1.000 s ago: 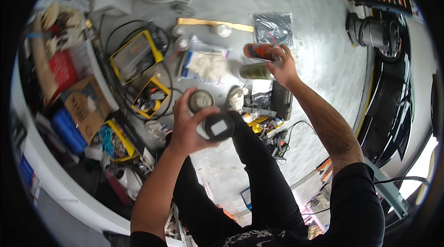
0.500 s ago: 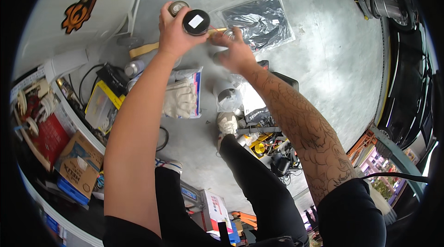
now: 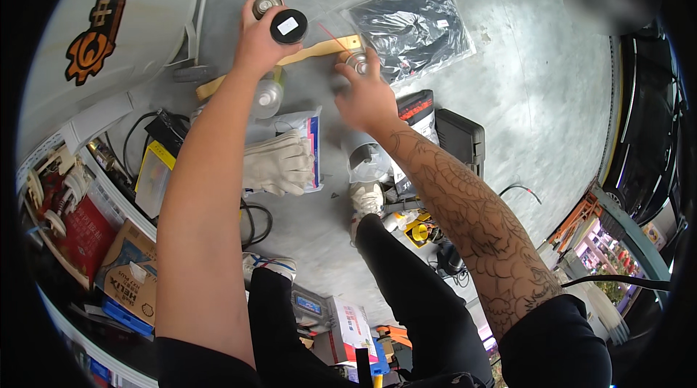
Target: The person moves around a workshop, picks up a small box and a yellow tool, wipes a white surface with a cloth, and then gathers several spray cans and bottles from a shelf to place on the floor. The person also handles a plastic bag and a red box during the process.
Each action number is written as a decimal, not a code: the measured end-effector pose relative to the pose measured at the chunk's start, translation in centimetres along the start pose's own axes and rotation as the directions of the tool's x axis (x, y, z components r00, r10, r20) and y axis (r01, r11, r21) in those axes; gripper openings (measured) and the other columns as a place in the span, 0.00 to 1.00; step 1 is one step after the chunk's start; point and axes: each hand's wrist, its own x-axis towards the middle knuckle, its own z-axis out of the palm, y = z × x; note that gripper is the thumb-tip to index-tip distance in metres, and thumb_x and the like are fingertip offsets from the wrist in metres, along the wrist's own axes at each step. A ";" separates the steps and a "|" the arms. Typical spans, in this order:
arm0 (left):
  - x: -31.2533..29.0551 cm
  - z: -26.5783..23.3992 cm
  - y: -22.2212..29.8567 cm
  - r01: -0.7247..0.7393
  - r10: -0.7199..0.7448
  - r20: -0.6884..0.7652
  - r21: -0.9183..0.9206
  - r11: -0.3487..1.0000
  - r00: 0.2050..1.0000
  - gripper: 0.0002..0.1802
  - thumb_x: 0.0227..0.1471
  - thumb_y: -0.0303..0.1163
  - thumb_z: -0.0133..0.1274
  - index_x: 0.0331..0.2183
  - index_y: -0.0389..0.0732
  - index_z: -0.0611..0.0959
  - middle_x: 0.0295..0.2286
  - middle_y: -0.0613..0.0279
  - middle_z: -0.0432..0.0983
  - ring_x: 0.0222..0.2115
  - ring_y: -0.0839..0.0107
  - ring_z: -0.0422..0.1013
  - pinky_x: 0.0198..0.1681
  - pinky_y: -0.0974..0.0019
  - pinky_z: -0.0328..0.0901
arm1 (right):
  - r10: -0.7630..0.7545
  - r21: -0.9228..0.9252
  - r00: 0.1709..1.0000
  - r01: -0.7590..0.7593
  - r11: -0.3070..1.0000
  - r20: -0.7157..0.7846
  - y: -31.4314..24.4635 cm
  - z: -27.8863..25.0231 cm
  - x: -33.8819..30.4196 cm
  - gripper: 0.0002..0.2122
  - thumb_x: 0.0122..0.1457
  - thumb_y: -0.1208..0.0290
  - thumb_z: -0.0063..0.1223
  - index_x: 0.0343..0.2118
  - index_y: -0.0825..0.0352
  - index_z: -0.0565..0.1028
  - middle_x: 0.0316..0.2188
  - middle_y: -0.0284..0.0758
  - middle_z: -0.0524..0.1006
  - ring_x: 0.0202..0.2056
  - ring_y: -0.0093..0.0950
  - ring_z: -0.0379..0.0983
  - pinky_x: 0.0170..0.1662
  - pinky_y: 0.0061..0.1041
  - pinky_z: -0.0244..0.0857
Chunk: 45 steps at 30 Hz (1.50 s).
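My left hand (image 3: 254, 52) is closed around a spray can with a bare metal top (image 3: 267, 5) and a round black-topped container (image 3: 289, 27) with a white sticker, side by side. My right hand (image 3: 368, 97) grips another spray can (image 3: 356, 62), from which a thin red straw points up and left. Below my hands a yellow wooden strip (image 3: 319, 50) lies across the floor. A clear-topped container (image 3: 267, 97) stands beside my left forearm. White work gloves (image 3: 279, 163) rest on a plastic package nearby. What lies under my palms is hidden.
A bagged dark item (image 3: 410, 29) lies flat beyond my right hand. Close to my right foot are a grey container (image 3: 368, 163), a black case (image 3: 461, 137) and tools. A shelf of boxes (image 3: 127, 264) stands left; a black car (image 3: 639, 134) is right.
Both hands keep hold of their cans. My left hand has shifted slightly left and away from me. The right hand's blur has lessened, and the red straw shows more clearly.
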 end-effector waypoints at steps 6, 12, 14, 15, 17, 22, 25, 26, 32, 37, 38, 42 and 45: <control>0.3 -1.7 1.8 0.103 -0.103 -0.001 0.000 0.995 0.995 0.48 0.35 0.39 0.85 0.61 0.58 0.85 0.74 0.44 0.53 0.71 0.40 0.63 0.72 0.47 0.67 | 0.154 0.147 0.987 -0.148 0.978 -0.034 -1.5 0.3 1.1 0.26 0.58 0.62 0.67 0.62 0.47 0.80 0.78 0.58 0.52 0.45 0.57 0.86 0.56 0.48 0.81; -2.4 -4.6 1.6 0.173 -0.173 0.010 -0.103 0.979 0.985 0.56 0.37 0.38 0.86 0.68 0.62 0.79 0.77 0.33 0.43 0.77 0.40 0.53 0.75 0.47 0.63 | 0.118 0.111 0.993 -0.116 0.987 -0.017 -1.0 0.7 0.3 0.26 0.58 0.61 0.66 0.62 0.43 0.80 0.77 0.56 0.54 0.46 0.58 0.86 0.57 0.48 0.81; -5.1 -6.7 1.4 0.134 -0.144 -0.067 -0.142 0.981 0.987 0.60 0.40 0.32 0.85 0.71 0.66 0.74 0.77 0.38 0.46 0.78 0.41 0.52 0.75 0.44 0.63 | 0.148 0.116 0.989 -0.148 0.982 0.009 -1.1 0.4 -0.3 0.28 0.57 0.58 0.67 0.63 0.40 0.80 0.78 0.56 0.53 0.48 0.59 0.86 0.58 0.48 0.81; -7.1 -8.0 1.3 0.161 -0.176 -0.074 -0.175 0.971 0.982 0.59 0.41 0.30 0.83 0.72 0.65 0.74 0.76 0.41 0.47 0.78 0.42 0.52 0.74 0.43 0.64 | 0.144 0.104 0.989 -0.145 0.984 0.010 -1.2 0.1 -0.6 0.29 0.57 0.56 0.67 0.65 0.39 0.79 0.79 0.57 0.51 0.49 0.59 0.86 0.58 0.48 0.81; -12.3 -10.3 1.3 0.206 -0.227 -0.078 -0.216 0.954 0.971 0.56 0.46 0.26 0.80 0.72 0.62 0.73 0.75 0.47 0.51 0.76 0.46 0.55 0.72 0.41 0.65 | 0.147 0.078 0.988 -0.150 0.986 0.044 -1.3 -0.7 -1.1 0.32 0.57 0.53 0.68 0.68 0.36 0.76 0.81 0.58 0.47 0.50 0.59 0.86 0.59 0.47 0.81; -29.1 -13.3 2.5 0.407 -0.422 0.020 -0.309 0.859 0.906 0.52 0.51 0.18 0.72 0.72 0.53 0.69 0.71 0.58 0.57 0.67 0.56 0.66 0.64 0.49 0.70 | 0.086 0.052 0.991 -0.092 0.994 0.105 -1.4 -2.9 -2.1 0.40 0.59 0.49 0.71 0.75 0.35 0.68 0.82 0.61 0.43 0.50 0.57 0.86 0.57 0.46 0.82; -40.3 -13.8 4.7 0.603 -0.615 0.131 -0.430 0.672 0.778 0.50 0.54 0.17 0.69 0.73 0.50 0.67 0.71 0.58 0.61 0.64 0.57 0.68 0.63 0.51 0.71 | 0.068 0.095 0.993 -0.077 0.993 0.097 -0.9 -4.1 -3.3 0.40 0.59 0.51 0.71 0.76 0.33 0.66 0.82 0.61 0.43 0.54 0.59 0.84 0.58 0.47 0.81; -43.8 -13.6 5.8 0.644 -0.673 0.155 -0.505 0.575 0.723 0.49 0.55 0.18 0.69 0.72 0.49 0.68 0.71 0.57 0.60 0.65 0.57 0.68 0.62 0.52 0.71 | 0.079 0.084 0.991 -0.088 0.993 0.108 -0.7 -4.6 -4.0 0.40 0.60 0.51 0.70 0.76 0.33 0.66 0.82 0.60 0.43 0.56 0.59 0.83 0.58 0.47 0.81; -60.3 -16.9 17.5 0.792 -0.858 0.238 -0.549 0.268 0.456 0.42 0.54 0.12 0.66 0.67 0.44 0.73 0.56 0.55 0.73 0.43 0.69 0.78 0.45 0.64 0.76 | -0.073 -0.068 0.995 0.078 0.995 0.067 -1.2 -8.9 -11.2 0.42 0.62 0.64 0.73 0.79 0.53 0.64 0.80 0.58 0.53 0.77 0.58 0.57 0.74 0.53 0.62; -65.6 -28.2 26.4 0.793 -0.885 0.227 -0.569 0.217 0.405 0.31 0.58 0.18 0.63 0.62 0.39 0.77 0.52 0.51 0.77 0.41 0.65 0.82 0.46 0.62 0.76 | -0.331 0.150 0.940 0.339 0.929 -0.078 -8.5 -12.1 -20.2 0.33 0.62 0.79 0.63 0.71 0.65 0.68 0.63 0.54 0.67 0.63 0.55 0.69 0.66 0.47 0.68; -66.2 -31.1 27.1 0.800 -0.893 0.220 -0.561 0.213 0.392 0.30 0.60 0.20 0.63 0.63 0.39 0.77 0.54 0.50 0.78 0.41 0.65 0.82 0.47 0.61 0.77 | -0.381 0.184 0.924 0.382 0.905 -0.047 -10.3 -13.0 -22.6 0.32 0.61 0.80 0.63 0.69 0.65 0.70 0.61 0.52 0.68 0.60 0.53 0.70 0.63 0.46 0.70; -69.1 -43.7 27.1 0.709 -0.911 0.152 -0.680 0.186 0.384 0.27 0.62 0.20 0.62 0.61 0.41 0.79 0.53 0.55 0.81 0.45 0.67 0.83 0.49 0.63 0.77 | -0.509 0.360 0.853 0.442 0.822 0.114 -20.6 -14.7 -30.9 0.20 0.58 0.85 0.62 0.54 0.67 0.77 0.51 0.45 0.73 0.47 0.43 0.78 0.49 0.39 0.76; -72.8 -52.6 25.0 0.689 -0.903 -0.016 -0.641 0.339 0.429 0.25 0.63 0.17 0.61 0.60 0.40 0.78 0.53 0.57 0.81 0.46 0.69 0.82 0.48 0.63 0.77 | -0.655 0.426 0.742 0.551 0.718 0.142 -30.0 -14.2 -35.7 0.16 0.58 0.88 0.60 0.48 0.68 0.79 0.45 0.41 0.77 0.40 0.36 0.80 0.40 0.31 0.75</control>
